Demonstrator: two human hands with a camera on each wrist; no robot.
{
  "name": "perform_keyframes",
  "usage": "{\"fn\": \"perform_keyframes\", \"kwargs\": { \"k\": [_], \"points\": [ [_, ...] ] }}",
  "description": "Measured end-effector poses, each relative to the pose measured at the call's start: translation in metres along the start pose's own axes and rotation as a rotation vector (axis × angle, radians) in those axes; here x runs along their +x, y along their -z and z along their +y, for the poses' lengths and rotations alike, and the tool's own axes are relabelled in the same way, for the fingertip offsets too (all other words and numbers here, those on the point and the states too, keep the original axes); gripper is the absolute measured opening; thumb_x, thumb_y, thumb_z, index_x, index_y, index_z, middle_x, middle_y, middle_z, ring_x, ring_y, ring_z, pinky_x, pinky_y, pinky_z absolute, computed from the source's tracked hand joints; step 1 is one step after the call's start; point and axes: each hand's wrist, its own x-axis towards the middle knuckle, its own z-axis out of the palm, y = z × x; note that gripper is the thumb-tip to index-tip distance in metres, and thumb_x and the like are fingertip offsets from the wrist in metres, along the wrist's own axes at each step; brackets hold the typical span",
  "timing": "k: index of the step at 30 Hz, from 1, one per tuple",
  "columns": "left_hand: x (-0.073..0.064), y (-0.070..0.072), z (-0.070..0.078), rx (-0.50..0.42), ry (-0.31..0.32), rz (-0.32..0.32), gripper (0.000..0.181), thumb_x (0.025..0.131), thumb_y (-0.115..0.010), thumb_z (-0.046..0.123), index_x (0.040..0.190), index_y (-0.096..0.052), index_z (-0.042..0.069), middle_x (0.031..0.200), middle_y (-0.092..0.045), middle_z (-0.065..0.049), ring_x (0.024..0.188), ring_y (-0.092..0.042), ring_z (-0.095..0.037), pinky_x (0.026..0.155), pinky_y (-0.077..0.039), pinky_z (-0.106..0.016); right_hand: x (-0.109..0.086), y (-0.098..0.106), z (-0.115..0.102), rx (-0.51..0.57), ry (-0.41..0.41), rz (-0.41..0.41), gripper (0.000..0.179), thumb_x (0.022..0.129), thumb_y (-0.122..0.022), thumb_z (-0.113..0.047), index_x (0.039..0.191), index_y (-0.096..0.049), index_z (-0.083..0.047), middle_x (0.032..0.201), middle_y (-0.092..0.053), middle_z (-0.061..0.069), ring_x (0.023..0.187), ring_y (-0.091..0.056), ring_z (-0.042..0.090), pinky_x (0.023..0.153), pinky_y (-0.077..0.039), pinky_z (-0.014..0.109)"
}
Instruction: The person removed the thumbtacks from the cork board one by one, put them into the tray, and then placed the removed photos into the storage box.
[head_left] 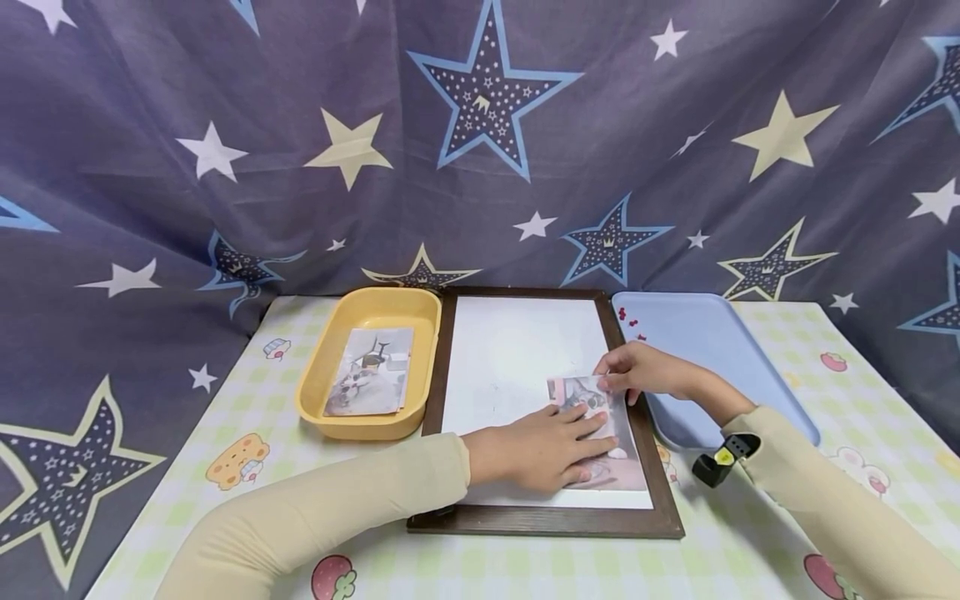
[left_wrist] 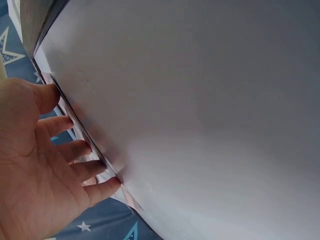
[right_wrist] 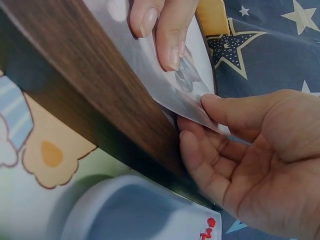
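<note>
A printed picture [head_left: 628,468] lies along the right side of a white board [head_left: 502,358] with a dark wooden frame. My left hand [head_left: 558,450] rests on the picture, its fingers spread straight. In the left wrist view the same hand [left_wrist: 45,160] reaches its fingertips to the board's surface. At the picture's upper right corner, my right hand [head_left: 648,371] pinches the edge between thumb and fingers. The right wrist view has the picture's edge [right_wrist: 165,95] lifted a little beside the wooden frame [right_wrist: 115,90], with the thumb on top and fingers beneath.
Left of the board stands a yellow bin [head_left: 315,404] with more printed pictures [head_left: 367,383] in it. A blue tray [head_left: 697,325] lies to the right, partly under the right forearm, with several small red pieces [head_left: 633,323] at its far left corner. A starred curtain hangs behind.
</note>
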Motion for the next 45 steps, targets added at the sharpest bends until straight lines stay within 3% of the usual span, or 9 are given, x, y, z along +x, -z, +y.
{"fn": "perform_keyframes", "kwargs": {
  "k": [8, 14, 27, 45],
  "points": [
    [0.000, 0.000, -0.001, 0.000, -0.003, -0.003, 0.057, 0.111, -0.030, 0.045, 0.164, -0.017, 0.034, 0.173, -0.012, 0.001, 0.159, -0.014, -0.025, 0.127, -0.027, -0.046, -0.002, 0.003, -0.002, 0.020, -0.013, -0.001, 0.019, 0.099, -0.064, -0.009, 0.110, -0.071, 0.006, 0.093, -0.072, 0.008, 0.078, -0.064, 0.016, 0.067, -0.062, 0.034],
    [0.000, 0.000, -0.002, -0.006, -0.007, 0.000, 0.056, 0.111, -0.030, 0.045, 0.164, -0.017, 0.033, 0.173, -0.012, 0.000, 0.159, -0.015, -0.025, 0.126, -0.028, -0.046, -0.002, 0.003, -0.004, 0.064, -0.044, 0.019, 0.020, 0.097, -0.067, -0.009, 0.107, -0.072, 0.008, 0.080, -0.071, 0.004, 0.070, -0.064, 0.014, 0.064, -0.062, 0.035],
    [-0.001, 0.000, -0.002, -0.020, -0.011, -0.005, 0.057, 0.111, -0.030, 0.046, 0.165, -0.017, 0.033, 0.173, -0.012, 0.000, 0.159, -0.015, -0.025, 0.126, -0.027, -0.046, 0.000, -0.001, 0.003, 0.207, -0.202, 0.095, 0.022, 0.096, -0.072, -0.015, 0.102, -0.074, 0.006, 0.071, -0.069, 0.000, 0.061, -0.065, 0.012, 0.061, -0.061, 0.029],
    [-0.006, 0.004, -0.001, -0.054, -0.010, 0.029, 0.056, 0.110, -0.035, 0.043, 0.163, -0.026, 0.028, 0.171, -0.019, -0.003, 0.158, -0.021, -0.026, 0.126, -0.027, -0.048, -0.001, -0.007, 0.003, 0.259, -0.213, 0.112, 0.018, 0.096, -0.070, -0.014, 0.096, -0.070, 0.004, 0.070, -0.063, -0.002, 0.059, -0.061, 0.009, 0.060, -0.059, 0.025]
  ]
}}
